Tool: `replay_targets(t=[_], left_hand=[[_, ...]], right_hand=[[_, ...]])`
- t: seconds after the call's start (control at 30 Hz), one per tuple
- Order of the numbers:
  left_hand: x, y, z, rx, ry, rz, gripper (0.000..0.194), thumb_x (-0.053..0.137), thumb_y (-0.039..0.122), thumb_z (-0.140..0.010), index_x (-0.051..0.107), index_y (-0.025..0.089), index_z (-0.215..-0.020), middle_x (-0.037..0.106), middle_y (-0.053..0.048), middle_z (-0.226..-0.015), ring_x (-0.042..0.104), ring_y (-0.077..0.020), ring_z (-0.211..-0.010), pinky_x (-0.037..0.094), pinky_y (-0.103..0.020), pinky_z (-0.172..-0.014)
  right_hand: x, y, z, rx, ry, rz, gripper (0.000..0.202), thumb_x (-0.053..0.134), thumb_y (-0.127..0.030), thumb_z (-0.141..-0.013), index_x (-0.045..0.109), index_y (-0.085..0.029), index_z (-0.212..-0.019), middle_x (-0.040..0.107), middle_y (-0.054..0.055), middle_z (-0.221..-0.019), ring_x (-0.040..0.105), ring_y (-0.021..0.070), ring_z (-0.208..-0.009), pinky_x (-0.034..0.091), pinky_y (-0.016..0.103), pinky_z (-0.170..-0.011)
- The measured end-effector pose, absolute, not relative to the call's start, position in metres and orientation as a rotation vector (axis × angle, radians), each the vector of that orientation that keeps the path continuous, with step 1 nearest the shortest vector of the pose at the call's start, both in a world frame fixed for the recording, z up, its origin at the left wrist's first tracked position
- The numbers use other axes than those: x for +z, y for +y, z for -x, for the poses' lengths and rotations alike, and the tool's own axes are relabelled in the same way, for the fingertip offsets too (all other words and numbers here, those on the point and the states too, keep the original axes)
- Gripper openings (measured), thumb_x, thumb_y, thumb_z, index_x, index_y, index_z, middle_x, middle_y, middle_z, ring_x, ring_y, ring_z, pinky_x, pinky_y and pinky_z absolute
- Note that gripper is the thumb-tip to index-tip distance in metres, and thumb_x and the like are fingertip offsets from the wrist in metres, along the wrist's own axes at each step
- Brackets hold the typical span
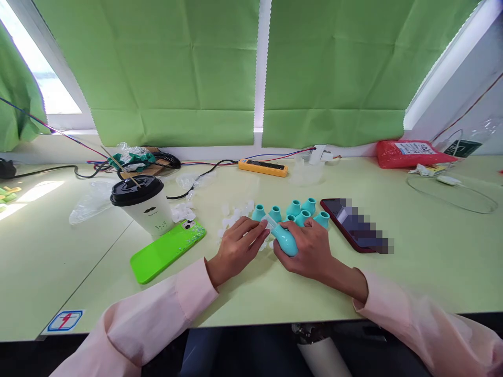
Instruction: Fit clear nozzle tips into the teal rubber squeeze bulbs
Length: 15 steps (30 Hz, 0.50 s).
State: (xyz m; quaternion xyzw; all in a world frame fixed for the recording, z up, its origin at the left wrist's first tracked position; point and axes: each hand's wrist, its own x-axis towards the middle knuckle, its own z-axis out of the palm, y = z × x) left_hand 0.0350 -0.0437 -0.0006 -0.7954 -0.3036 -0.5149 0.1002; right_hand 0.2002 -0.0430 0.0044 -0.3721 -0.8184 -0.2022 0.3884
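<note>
My right hand [308, 250] is closed round a glossy turquoise bulb [286, 241], its narrow end tilted up to the left. A clear plastic tip [270, 222] sits at that narrow end, and the fingers of my left hand [239, 245] pinch it. Whether the tip is fully seated in the bulb cannot be made out. Just beyond my hands stand several small turquoise cup-like pieces [295, 206] with open tops. Several small translucent white pieces [237, 213] lie loose behind my left hand, some partly hidden under it.
On the left are a paper coffee cup [151, 212] with a black lid and a bright green phone case [165, 254]. A dark phone [349, 225] lies to the right. Further back are a yellow power strip [262, 168], cables, plastic wrap and a red package [408, 153].
</note>
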Motion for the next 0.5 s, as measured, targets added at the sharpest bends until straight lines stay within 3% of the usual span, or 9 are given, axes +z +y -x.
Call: replay_targets(t=[0.27, 0.5], left_hand=[[0.0002, -0.0486, -0.0238, -1.052, -0.728, 2.252, 0.018, 0.046, 0.011, -0.077, 0.056, 0.017, -0.090, 0.063, -0.007, -0.077, 0.058, -0.0181, -0.072, 0.047, -0.028, -0.056], [0.0040, -0.0450, -0.0298, -1.398, -0.794, 2.405, 0.015, 0.052, 0.010, -0.073, 0.055, 0.017, -0.086, 0.063, -0.004, -0.072, 0.053, -0.0147, -0.070, 0.047, -0.027, -0.059]], right_hand=[[0.0023, -0.0456, -0.1962, -0.476, -2.051, 0.957, 0.017, 0.048, -0.029, -0.068, 0.055, -0.015, -0.074, 0.047, -0.003, -0.044, 0.036, 0.0113, -0.039, 0.029, 0.030, -0.053], [0.0032, -0.0451, -0.1972, -0.470, -2.058, 0.945, 0.016, 0.048, -0.030, -0.067, 0.052, -0.015, -0.072, 0.048, -0.003, -0.041, 0.037, 0.0113, -0.037, 0.030, 0.031, -0.054]])
